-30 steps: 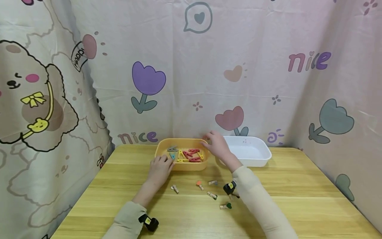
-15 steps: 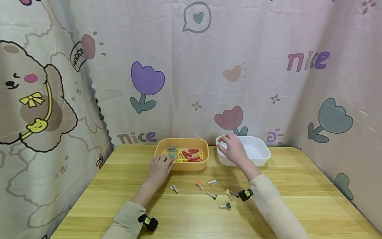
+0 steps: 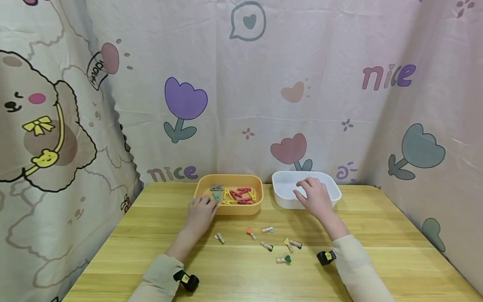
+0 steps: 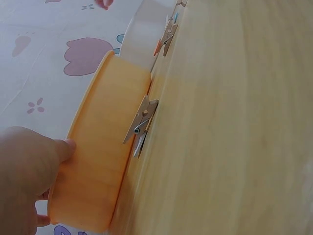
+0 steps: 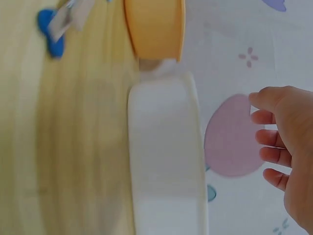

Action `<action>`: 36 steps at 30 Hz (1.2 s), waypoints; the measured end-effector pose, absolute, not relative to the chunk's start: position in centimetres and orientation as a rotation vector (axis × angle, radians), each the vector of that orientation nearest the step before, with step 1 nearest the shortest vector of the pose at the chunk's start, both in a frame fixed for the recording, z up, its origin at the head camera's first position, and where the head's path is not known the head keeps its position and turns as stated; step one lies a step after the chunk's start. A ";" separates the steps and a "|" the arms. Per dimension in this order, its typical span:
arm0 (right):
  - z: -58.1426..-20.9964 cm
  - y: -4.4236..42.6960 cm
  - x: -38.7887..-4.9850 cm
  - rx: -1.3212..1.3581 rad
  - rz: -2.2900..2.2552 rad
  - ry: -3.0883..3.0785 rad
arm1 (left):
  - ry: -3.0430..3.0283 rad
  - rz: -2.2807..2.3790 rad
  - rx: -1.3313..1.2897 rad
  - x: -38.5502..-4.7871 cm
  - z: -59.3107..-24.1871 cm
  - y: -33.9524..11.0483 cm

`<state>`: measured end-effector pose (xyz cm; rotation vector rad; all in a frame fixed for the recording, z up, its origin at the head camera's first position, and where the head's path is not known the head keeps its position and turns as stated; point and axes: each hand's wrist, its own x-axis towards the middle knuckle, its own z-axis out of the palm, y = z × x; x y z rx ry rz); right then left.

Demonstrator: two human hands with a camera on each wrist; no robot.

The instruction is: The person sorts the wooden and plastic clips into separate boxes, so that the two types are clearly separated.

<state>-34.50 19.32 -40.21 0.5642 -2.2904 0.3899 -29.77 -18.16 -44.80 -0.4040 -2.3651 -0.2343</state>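
Note:
My left hand (image 3: 201, 213) holds the front left rim of a yellow plastic basket (image 3: 247, 209). In the left wrist view its thumb (image 4: 66, 148) lies against the basket's outer wall, and the other fingers are mostly hidden behind the rim. Red, yellow and bluish plastic clothespins (image 3: 244, 201) lie in that basket. Over a white basket (image 3: 281, 203) to the right hovers my right hand (image 3: 316, 199). Its fingers are loosely bent, with nothing visible between them. The right wrist view shows these fingertips apart from the white wall.
Several small wooden clothespins lie scattered on the wood table (image 3: 234, 277) in front of the baskets. Among them are one with an orange top (image 3: 251, 233), one with a green heart (image 3: 284, 260) and one with a white top (image 3: 220, 238). A printed curtain (image 3: 234, 84) hangs behind.
My right hand has moved rightward, from the yellow basket's right end to above the white basket. My left hand has stayed at the yellow basket's rim.

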 end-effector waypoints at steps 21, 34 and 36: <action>-42.0 24.9 -34.4 0.427 0.399 -2.489 | -2.378 -0.245 -0.398 -29.8 -44.7 -18.5; -42.9 26.4 -34.4 0.369 0.463 -2.649 | -2.465 -0.270 -0.468 -29.2 -43.4 -18.5; -42.9 26.4 -34.4 0.354 0.469 -2.660 | -2.484 -0.276 -0.477 -29.1 -43.0 -18.6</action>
